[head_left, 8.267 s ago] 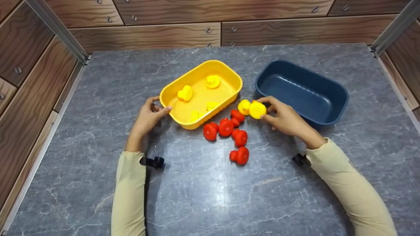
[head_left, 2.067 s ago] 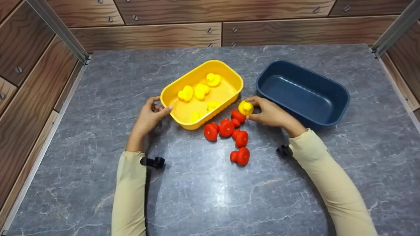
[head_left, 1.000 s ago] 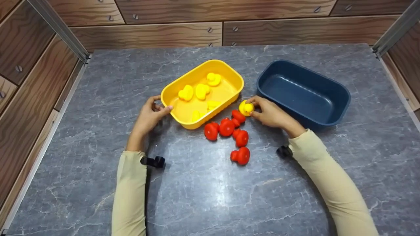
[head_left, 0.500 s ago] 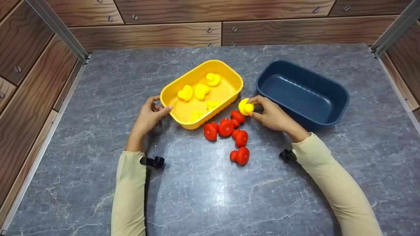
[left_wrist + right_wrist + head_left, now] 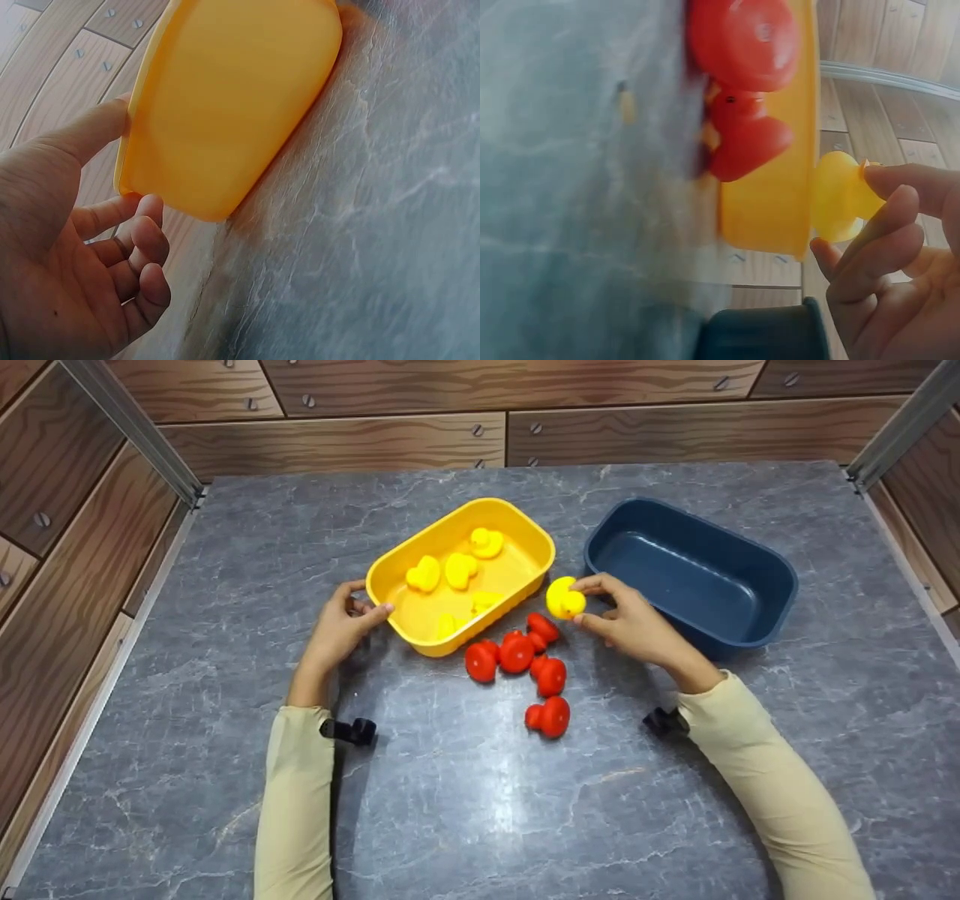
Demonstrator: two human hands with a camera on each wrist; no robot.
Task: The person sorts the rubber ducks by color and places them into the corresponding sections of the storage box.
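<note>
Grey marble-patterned tabletop (image 5: 435, 840) with white veins spans the view. Brown wood-grain plank wall (image 5: 390, 439) stands behind it, marked with grey slotted screw heads (image 5: 308, 400); matching side walls (image 5: 45, 562) flank left and right. Grey metal posts (image 5: 139, 431) occupy both far corners. White glare (image 5: 506, 802) lies on the tabletop.

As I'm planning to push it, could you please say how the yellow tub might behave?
The yellow tub looks low and broad, so it would probably slide rather than tip. The yellow ducks spread inside could shift. Its rim shows no bend under the left hand, suggesting stiffness.
</note>
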